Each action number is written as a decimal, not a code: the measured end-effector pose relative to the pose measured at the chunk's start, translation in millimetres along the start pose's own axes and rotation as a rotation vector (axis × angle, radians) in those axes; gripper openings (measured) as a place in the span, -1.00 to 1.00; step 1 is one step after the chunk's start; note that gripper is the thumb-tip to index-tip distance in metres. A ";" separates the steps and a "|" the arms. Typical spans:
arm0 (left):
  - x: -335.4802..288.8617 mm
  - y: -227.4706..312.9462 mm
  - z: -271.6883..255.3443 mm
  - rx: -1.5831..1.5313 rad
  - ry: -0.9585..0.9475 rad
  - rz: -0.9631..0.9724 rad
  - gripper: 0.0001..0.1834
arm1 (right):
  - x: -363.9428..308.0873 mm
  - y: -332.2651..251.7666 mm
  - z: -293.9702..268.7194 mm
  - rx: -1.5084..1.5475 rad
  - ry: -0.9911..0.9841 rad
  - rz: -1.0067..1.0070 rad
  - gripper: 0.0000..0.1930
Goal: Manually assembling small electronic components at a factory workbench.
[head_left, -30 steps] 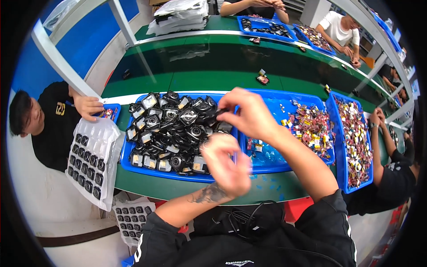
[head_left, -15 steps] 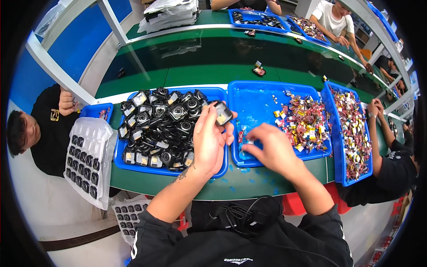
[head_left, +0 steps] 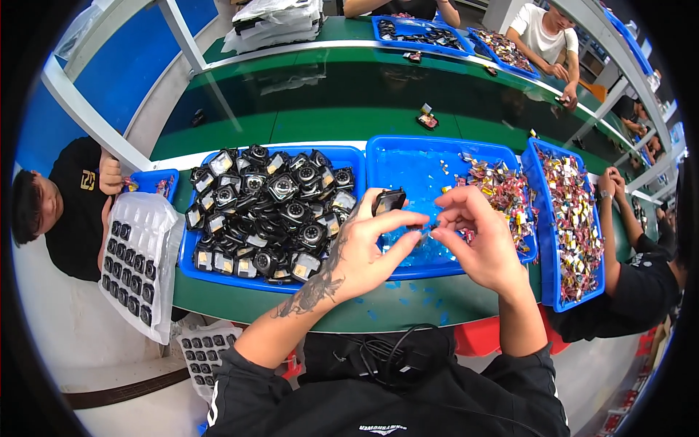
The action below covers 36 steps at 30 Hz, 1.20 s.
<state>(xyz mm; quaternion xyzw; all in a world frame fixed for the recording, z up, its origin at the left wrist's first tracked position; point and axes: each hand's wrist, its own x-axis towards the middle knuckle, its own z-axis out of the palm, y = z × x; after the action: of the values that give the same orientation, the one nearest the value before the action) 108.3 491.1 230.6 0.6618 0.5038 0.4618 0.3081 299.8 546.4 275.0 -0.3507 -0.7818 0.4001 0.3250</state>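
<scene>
My left hand (head_left: 364, 251) is closed around a black square watch case (head_left: 389, 201), tilted between its palm and fingers. Its thumb and forefinger also pinch together at a tiny dark bit that I cannot make out. Facing it, my right hand (head_left: 486, 244) has curled fingers, the tips nearly meeting the left ones; something small and dark shows at them. Both hands are above the near part of a blue tray (head_left: 393, 153), which holds a heap of small red, yellow and white parts (head_left: 502, 191) on its right. Left of it, many black watch cases (head_left: 255, 218) fill another blue tray (head_left: 218, 277).
A third blue tray (head_left: 557, 288) of small parts stands at the right. Behind runs a green conveyor belt (head_left: 328, 124) with a loose case (head_left: 427, 119) on it. A white tray of cases (head_left: 129, 273) leans at the left, beside a person. Other people sit across and at the right.
My left hand has moved right and turned the watch case, its fingers now stretching toward the right hand. My right hand has lifted from the tray and shifted right, fingertips meeting the left's.
</scene>
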 end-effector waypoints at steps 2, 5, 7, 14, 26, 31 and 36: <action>-2.6 -2.0 3.7 0.065 0.045 0.041 -0.77 | 0.0 3.4 -3.6 -0.006 -0.040 -0.001 -0.72; -2.4 2.2 4.6 0.082 0.023 0.043 -0.81 | -0.4 9.8 -7.1 -0.021 -0.103 -0.062 -0.75; -2.3 -7.7 8.7 0.041 0.011 0.056 -0.82 | -2.3 12.3 -10.3 -0.084 -0.208 -0.127 -0.81; -3.1 0.9 8.0 -0.135 0.049 -0.169 -0.81 | -6.8 20.7 3.9 0.412 0.016 0.204 -0.84; -4.9 -9.6 16.9 0.079 0.141 0.075 -0.85 | -3.3 29.4 18.0 0.281 0.125 0.083 -0.92; -5.4 -3.3 14.7 -0.087 0.110 -0.133 -0.86 | -0.2 49.3 1.8 -0.452 0.032 -0.233 -0.81; -6.3 -3.9 15.9 -0.103 0.088 -0.135 -0.85 | -9.9 37.5 6.0 0.464 -0.094 0.175 -0.93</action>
<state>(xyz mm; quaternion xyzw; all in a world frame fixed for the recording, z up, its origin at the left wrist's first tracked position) 121.0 487.2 219.2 0.5887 0.5359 0.4938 0.3499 311.3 552.3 237.9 -0.3144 -0.6500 0.6112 0.3243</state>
